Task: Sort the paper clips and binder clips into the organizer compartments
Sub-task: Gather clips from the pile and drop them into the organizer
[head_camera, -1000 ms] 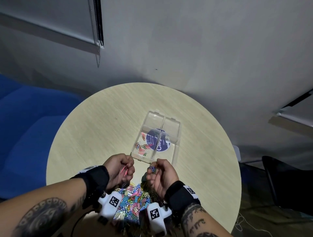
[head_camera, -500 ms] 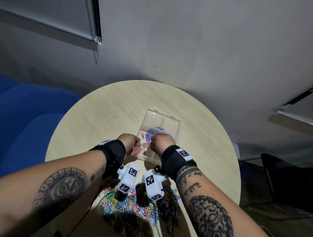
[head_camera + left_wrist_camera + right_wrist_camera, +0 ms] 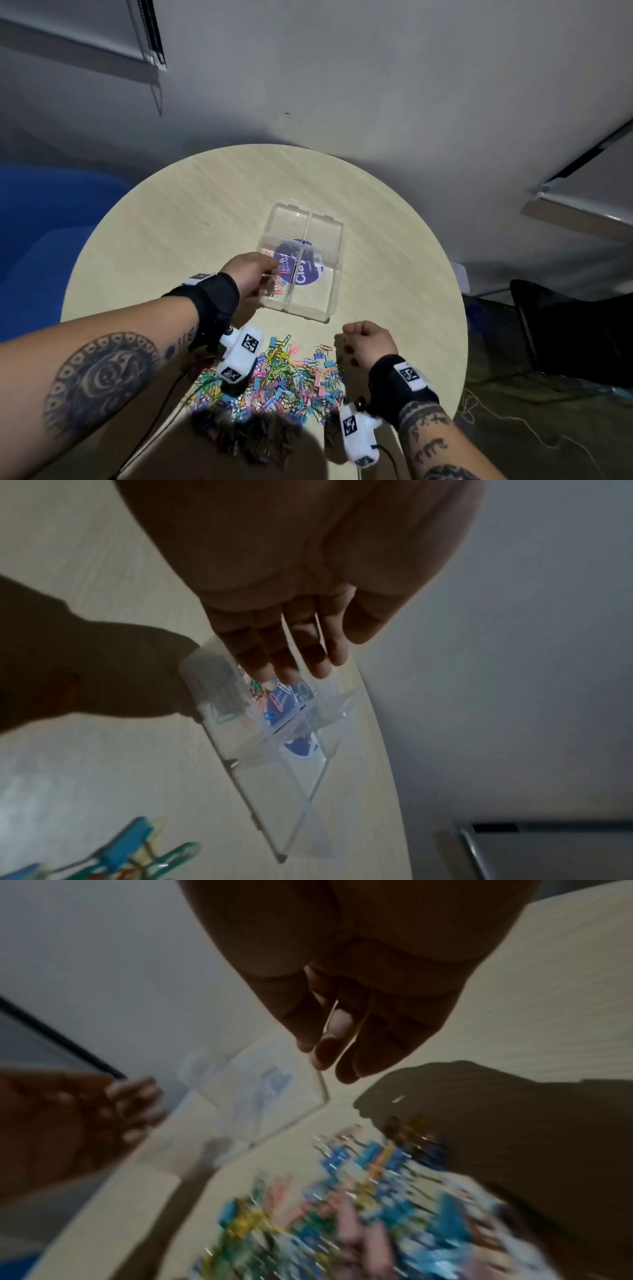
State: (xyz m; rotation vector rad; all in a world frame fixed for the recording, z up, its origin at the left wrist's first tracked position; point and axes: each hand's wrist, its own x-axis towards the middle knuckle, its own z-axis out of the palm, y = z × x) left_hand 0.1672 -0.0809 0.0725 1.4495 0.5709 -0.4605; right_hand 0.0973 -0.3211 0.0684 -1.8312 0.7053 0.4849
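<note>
A clear four-compartment organizer (image 3: 337, 236) (image 3: 301, 791) (image 3: 246, 1096) lies mid-table on a round blue sticker. Several coloured paper clips (image 3: 275, 291) (image 3: 270, 699) lie in its near-left compartment. My left hand (image 3: 269, 270) (image 3: 291, 664) hovers over that compartment with straight fingers and nothing held. Near me lies a mixed pile of coloured paper clips and binder clips (image 3: 281, 380) (image 3: 137, 859) (image 3: 342, 1218). My right hand (image 3: 363, 339) (image 3: 339, 1042) hangs over the pile's right edge, with loosely curled fingers that hold nothing; its wrist view is blurred.
The round pale wooden table (image 3: 171, 240) ends close behind and to the right of the organizer. A blue seat (image 3: 34, 222) stands at the left, a black chair (image 3: 565, 325) at the right. A black cable (image 3: 154, 411) runs under my left forearm.
Both hands carried clips from the pile to the organizer. My left hand has since spread its fingers over the near-left compartment. My right hand has drawn back to the pile without its clip.
</note>
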